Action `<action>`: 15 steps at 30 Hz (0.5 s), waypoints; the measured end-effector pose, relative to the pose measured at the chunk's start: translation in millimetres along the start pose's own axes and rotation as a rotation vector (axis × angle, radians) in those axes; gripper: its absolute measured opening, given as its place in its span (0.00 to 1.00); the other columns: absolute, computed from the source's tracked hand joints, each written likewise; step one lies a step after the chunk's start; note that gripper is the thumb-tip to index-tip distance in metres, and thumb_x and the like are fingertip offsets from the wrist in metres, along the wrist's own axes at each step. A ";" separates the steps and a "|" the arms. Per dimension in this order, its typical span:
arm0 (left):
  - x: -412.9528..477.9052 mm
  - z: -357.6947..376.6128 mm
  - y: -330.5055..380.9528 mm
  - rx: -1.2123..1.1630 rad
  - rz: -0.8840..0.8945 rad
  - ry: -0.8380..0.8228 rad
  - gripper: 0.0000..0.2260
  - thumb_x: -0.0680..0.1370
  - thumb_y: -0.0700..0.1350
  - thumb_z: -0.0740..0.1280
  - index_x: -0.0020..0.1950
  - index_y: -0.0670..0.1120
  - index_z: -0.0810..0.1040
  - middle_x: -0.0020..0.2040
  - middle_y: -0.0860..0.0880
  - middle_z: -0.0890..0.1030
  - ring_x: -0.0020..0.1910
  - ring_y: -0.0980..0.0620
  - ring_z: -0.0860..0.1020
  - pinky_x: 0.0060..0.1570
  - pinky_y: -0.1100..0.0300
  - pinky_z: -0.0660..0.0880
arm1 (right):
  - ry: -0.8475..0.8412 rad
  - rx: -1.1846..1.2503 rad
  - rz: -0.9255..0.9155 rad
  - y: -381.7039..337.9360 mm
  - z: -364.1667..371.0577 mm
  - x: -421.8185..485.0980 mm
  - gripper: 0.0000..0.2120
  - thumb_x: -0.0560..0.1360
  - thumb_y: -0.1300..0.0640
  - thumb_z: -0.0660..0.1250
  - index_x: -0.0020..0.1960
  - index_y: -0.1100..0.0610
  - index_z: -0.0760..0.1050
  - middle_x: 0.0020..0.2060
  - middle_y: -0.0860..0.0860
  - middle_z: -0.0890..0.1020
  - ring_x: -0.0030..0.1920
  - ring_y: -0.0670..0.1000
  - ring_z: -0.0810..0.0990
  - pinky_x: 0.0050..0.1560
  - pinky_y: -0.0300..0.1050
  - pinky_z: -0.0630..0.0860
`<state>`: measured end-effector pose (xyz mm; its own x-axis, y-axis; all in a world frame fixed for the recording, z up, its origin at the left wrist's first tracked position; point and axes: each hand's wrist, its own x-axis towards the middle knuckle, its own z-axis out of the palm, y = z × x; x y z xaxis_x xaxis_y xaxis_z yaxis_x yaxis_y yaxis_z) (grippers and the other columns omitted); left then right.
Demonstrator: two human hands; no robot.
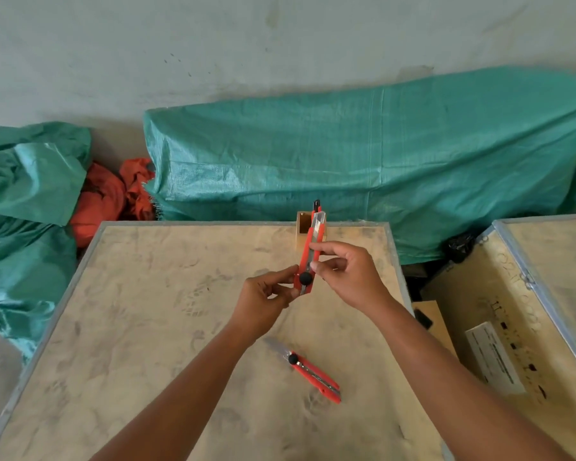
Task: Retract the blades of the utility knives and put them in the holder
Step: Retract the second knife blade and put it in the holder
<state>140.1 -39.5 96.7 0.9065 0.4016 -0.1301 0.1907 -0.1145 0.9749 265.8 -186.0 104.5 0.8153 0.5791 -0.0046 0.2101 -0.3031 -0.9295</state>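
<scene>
held utility knife (pixel 308 257): red body, black wheel knob near its lower end, silver blade extended from the top; held roughly upright above the tabletop (pixel 140 327), in front of the holder. left hand (pixel 266 296): fingers pinched on the lower end of this knife, beside the knob. right hand (pixel 346 274): thumb and fingertips gripping the knife's middle from the right side.

second utility knife (pixel 313 372): red, black knob, blade out and pointing up-left; lies flat on the tabletop below the hands, between the two forearms, untouched.

holder (pixel 303 227): small wooden box, open at the top, standing at the far edge of the tabletop; a dark-tipped item (pixel 316 205) sticks up from it, partly hidden by the held knife's blade.

tabletop: pale, dusty board with a metal rim.

surroundings: green tarp (pixel 379 154) behind the tabletop, orange cloth (pixel 110 194) to the left, a wooden crate (pixel 519 311) on the right.
</scene>
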 end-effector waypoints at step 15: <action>205.7 33.2 -35.5 0.450 -0.099 -0.012 0.32 0.71 0.42 0.75 0.73 0.46 0.69 0.70 0.45 0.73 0.70 0.46 0.70 0.66 0.56 0.67 | 0.253 -0.206 -0.027 76.6 1.5 181.4 0.14 0.74 0.65 0.74 0.58 0.54 0.85 0.52 0.51 0.88 0.45 0.46 0.87 0.51 0.40 0.83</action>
<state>332.3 17.0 29.3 0.8796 0.4200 -0.2234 0.4187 -0.4608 0.7825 429.1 -103.1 31.9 0.9109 0.3901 0.1347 0.3170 -0.4525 -0.8335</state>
